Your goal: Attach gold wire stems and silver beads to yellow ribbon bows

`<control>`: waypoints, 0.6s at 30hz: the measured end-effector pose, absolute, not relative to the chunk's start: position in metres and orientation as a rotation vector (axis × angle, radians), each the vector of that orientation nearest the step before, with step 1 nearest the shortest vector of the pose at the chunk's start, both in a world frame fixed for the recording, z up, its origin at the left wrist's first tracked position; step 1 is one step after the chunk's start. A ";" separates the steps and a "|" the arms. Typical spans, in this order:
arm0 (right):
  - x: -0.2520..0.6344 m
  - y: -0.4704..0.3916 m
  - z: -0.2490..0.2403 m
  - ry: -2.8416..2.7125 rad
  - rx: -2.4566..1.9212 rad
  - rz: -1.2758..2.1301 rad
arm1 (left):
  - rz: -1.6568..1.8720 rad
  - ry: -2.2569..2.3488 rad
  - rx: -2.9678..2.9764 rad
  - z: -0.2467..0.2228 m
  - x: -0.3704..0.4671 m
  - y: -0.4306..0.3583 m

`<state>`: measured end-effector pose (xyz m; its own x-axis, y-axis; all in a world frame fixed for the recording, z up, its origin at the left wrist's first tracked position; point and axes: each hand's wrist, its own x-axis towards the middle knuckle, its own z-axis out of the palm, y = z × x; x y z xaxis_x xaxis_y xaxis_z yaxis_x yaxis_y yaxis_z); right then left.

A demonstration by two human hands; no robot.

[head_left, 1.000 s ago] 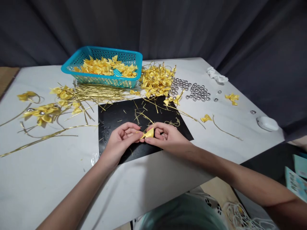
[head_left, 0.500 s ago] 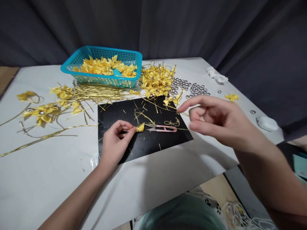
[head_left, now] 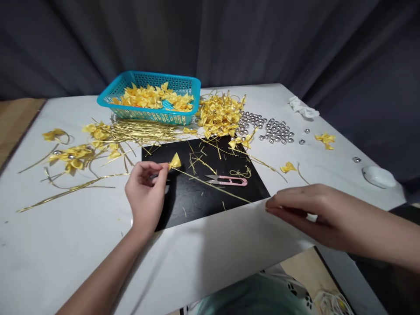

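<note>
My left hand [head_left: 146, 192] is closed at the left side of the black mat [head_left: 193, 199], pinching a yellow ribbon bow [head_left: 176, 161] between thumb and finger. The other half of the bow is hidden by the fingertips. A thin gold cord [head_left: 213, 186] runs straight from the bow down to the right across the mat. My right hand [head_left: 305, 210] is over the white table, its thumb and fingers pressed together in line with the cord's far end. Between the hands lie pink thread snips [head_left: 229, 180], with cord scraps scattered around.
Behind the mat stands a blue basket [head_left: 147, 114] of yellow bows, with a bundle of gold cords [head_left: 144, 131] before it. A heap of corded bows [head_left: 219, 113] and silver beads [head_left: 278, 131] are to the right. More bows [head_left: 74, 155] lie left. A white mouse-like object [head_left: 379, 176] sits far right.
My right hand has moved down and right, its parted fingers now closed. My left hand has shifted left with the bow, and the cord is stretched out straight. The view has shifted slightly.
</note>
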<state>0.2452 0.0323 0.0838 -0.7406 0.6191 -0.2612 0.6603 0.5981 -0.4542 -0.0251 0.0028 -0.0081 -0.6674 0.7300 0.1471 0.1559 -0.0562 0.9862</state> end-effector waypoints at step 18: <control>0.215 0.011 0.073 2.604 0.447 -1.103 | 1.748 1.603 0.641 -0.010 -0.032 0.006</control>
<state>0.2150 0.0111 0.0733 -0.9137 0.1724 -0.3681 0.3843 0.6611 -0.6444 -0.0323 0.0060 -0.0103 -0.6539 0.7520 -0.0835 -0.1480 -0.0189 0.9888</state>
